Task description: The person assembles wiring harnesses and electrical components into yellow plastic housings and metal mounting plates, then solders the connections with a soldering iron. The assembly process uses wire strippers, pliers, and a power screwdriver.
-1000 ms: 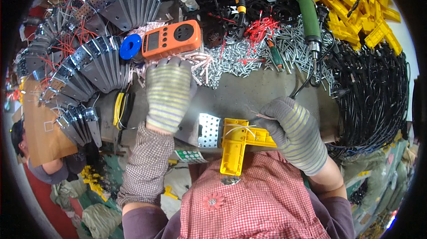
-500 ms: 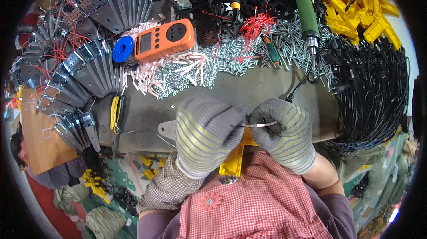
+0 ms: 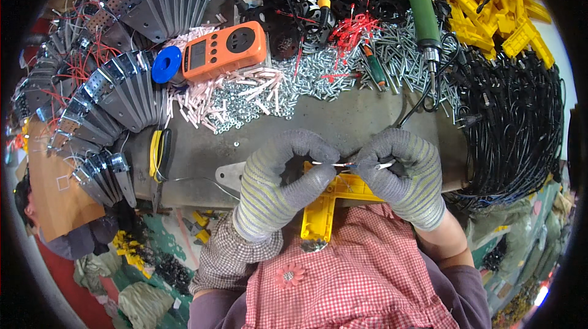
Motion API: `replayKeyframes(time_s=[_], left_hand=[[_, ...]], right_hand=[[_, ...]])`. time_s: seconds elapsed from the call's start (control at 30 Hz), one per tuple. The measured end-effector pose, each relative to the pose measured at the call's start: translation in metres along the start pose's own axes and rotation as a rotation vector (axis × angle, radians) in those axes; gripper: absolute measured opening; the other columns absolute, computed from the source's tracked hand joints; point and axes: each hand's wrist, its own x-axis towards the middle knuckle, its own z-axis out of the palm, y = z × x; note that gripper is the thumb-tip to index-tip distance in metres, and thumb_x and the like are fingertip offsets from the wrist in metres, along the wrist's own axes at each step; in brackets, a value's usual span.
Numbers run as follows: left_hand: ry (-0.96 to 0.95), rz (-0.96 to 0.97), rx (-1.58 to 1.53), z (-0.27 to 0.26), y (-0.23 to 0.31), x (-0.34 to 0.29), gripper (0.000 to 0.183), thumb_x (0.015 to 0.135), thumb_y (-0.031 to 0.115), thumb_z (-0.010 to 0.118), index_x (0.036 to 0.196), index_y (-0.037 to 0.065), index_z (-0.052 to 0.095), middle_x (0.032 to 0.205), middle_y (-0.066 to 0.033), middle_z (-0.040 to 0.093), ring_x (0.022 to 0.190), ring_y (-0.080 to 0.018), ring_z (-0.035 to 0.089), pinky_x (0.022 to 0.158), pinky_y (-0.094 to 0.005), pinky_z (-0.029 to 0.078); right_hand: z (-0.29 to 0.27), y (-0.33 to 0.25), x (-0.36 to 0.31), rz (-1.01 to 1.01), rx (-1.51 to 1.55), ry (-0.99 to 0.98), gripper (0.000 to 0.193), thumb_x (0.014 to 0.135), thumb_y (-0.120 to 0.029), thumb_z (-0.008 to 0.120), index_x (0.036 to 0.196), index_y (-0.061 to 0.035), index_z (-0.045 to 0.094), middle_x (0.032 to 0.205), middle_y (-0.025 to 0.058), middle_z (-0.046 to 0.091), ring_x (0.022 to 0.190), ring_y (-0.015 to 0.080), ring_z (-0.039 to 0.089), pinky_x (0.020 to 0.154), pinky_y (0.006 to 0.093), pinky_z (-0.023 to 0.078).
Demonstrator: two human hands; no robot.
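Observation:
In front of my apron both gloved hands pinch thin wires between thumb and fingertips. My left hand (image 3: 278,185) is closed on a thin white wire (image 3: 326,164). My right hand (image 3: 404,173) is closed on a wire, with a short white sleeve (image 3: 385,165) sticking out past its fingers. The wire ends come together in the narrow gap between the fingertips; the exact join is too small to make out. Just beneath lies a yellow plastic housing (image 3: 316,222), one arm of it running under my right hand. Beside my left hand a grey metal plate (image 3: 228,173) pokes out.
Yellow-handled pliers (image 3: 158,154) lie to the left. Farther back are an orange meter (image 3: 225,52), a blue spool (image 3: 167,64), piled screws (image 3: 324,72) and a green electric screwdriver (image 3: 421,14). Black cords (image 3: 514,127) are heaped at right; grey metal plates (image 3: 125,90) stand in rows at left.
My left hand has turned and uncurled into a fingertip pinch, showing the wire. The white sleeve, earlier between the hands, now shows within my right hand's curl. More of the yellow housing is visible.

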Motion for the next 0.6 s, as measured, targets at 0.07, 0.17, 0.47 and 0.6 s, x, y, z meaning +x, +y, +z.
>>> replayKeyframes(time_s=[0.07,0.17,0.47,0.6], left_hand=[[-0.005,-0.024,-0.008,-0.001,0.000,0.001,0.022,0.094,0.000,0.077,0.115,0.004,0.071,0.112,-0.0058,0.073,0.102,-0.0149,0.070,0.094,-0.0323,0.057],[-0.026,-0.075,0.019,-0.004,0.004,0.003,0.021,0.094,0.002,0.079,0.114,0.004,0.072,0.111,-0.0060,0.074,0.102,-0.0147,0.071,0.095,-0.0321,0.056],[-0.136,-0.038,0.163,-0.009,0.011,0.009,0.017,0.090,0.006,0.083,0.106,0.004,0.076,0.105,-0.0074,0.077,0.099,-0.0161,0.073,0.090,-0.0327,0.058],[-0.017,-0.123,0.124,-0.005,0.020,0.007,0.015,0.084,0.006,0.090,0.095,0.006,0.079,0.094,-0.0047,0.075,0.086,-0.0125,0.069,0.077,-0.0289,0.055]], right_hand=[[-0.001,0.001,0.001,-0.006,-0.012,-0.026,0.014,0.089,-0.014,0.080,0.098,-0.0042,0.078,0.090,0.0047,0.075,0.080,0.0116,0.072,0.073,0.0277,0.056],[-0.001,0.002,0.002,-0.043,-0.046,-0.045,0.015,0.088,-0.015,0.081,0.098,-0.0045,0.078,0.089,0.0062,0.076,0.079,0.0157,0.074,0.073,0.0299,0.058],[0.001,0.012,0.002,-0.402,-0.527,-0.013,0.017,0.087,-0.016,0.083,0.102,-0.0107,0.076,0.088,0.0072,0.076,0.083,0.0285,0.077,0.073,0.0358,0.060],[-0.006,0.019,0.001,-0.235,-0.170,-0.115,0.023,0.092,-0.005,0.076,0.114,-0.0050,0.069,0.101,0.0104,0.075,0.092,0.0249,0.078,0.079,0.0348,0.062]])
